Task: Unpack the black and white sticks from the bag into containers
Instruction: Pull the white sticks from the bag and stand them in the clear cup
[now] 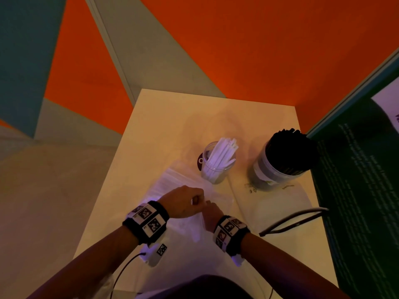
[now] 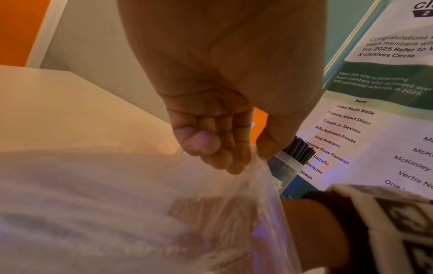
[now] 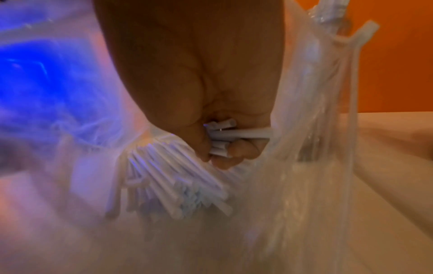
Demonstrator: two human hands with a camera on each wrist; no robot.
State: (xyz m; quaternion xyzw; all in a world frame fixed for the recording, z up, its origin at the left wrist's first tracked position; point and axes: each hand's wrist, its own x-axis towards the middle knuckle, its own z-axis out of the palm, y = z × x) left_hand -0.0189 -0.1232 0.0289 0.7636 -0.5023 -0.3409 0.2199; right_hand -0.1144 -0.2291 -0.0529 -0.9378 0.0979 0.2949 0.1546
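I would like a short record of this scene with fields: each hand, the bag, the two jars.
left hand: pinches the bag's edge, holding it up
right hand: inside the bag, grips a bunch of white sticks
bag: clear plastic, on the table, white sticks still inside
left jar: clear, partly filled with white sticks
right jar: packed with black sticks

— From my remote seat I read this as an office.
— Why?
— I see a staff poster point(image 2: 384, 89) congratulating team members on referrals, orange wall panels point(image 1: 269, 44), and a plain pale table point(image 1: 164, 130) set in a corner.
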